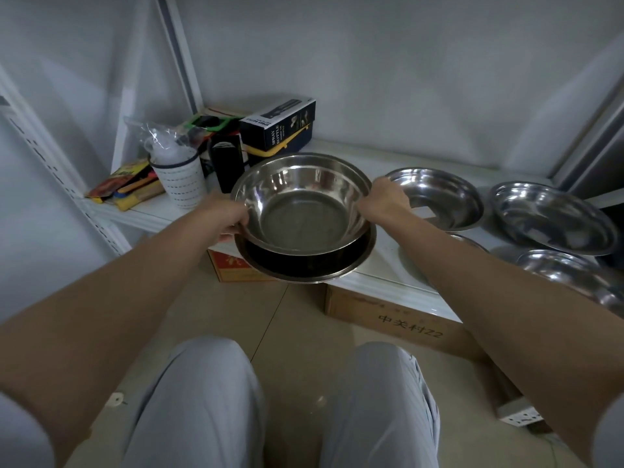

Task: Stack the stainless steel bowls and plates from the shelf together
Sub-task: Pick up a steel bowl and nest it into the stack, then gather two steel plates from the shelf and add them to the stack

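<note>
A large steel bowl (297,204) is held tilted above a second, wider steel bowl (304,265) that sticks out over the front edge of the white shelf (388,275). My left hand (229,217) grips the upper bowl's left rim; its lower fingers touch the wider bowl's rim too. My right hand (385,201) grips the upper bowl's right rim. On the shelf to the right sit a steel plate (442,197), another dished plate (553,217) and a third (574,278) nearer the front. A further rim (472,241) shows behind my right forearm.
At the shelf's left stand a white perforated cup (182,184), a black spray-bottle box (280,126), a black item (229,167) and coloured packets (128,184). Cardboard boxes (398,319) sit on the tiled floor under the shelf. A power strip (520,413) lies at right.
</note>
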`<state>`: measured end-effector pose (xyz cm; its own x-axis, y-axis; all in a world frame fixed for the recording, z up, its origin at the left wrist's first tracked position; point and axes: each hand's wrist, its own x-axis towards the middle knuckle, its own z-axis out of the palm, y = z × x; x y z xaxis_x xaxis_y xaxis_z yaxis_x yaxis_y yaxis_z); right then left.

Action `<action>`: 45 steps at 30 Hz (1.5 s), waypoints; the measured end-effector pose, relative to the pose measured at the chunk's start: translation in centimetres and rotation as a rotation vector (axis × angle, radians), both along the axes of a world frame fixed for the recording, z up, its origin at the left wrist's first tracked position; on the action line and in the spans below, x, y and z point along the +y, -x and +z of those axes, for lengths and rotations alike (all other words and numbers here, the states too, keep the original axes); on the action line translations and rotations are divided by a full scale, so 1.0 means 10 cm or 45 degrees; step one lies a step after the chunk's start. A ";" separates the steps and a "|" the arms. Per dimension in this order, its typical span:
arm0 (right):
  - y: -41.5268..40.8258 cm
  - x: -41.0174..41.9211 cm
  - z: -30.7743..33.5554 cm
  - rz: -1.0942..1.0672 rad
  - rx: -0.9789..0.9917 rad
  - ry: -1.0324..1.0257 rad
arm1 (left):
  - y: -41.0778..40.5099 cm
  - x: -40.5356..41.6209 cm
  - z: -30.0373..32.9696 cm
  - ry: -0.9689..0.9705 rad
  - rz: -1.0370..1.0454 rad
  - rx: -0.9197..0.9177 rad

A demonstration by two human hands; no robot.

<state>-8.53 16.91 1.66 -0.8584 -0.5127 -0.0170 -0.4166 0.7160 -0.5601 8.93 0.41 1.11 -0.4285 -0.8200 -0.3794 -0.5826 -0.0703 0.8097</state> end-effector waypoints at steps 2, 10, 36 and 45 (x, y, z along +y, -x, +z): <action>0.02 0.06 -0.04 0.003 -0.043 -0.044 | -0.01 -0.02 -0.04 0.073 -0.014 -0.084; 0.00 0.08 -0.16 0.068 -0.085 -0.132 | 0.03 -0.05 -0.18 0.292 -0.095 -0.325; 0.64 0.70 0.07 -0.168 0.104 0.054 | 1.33 0.92 -0.03 0.854 -0.597 -0.045; 1.18 1.64 0.01 -0.422 0.127 0.066 | 2.01 1.59 -0.13 0.959 -0.838 0.008</action>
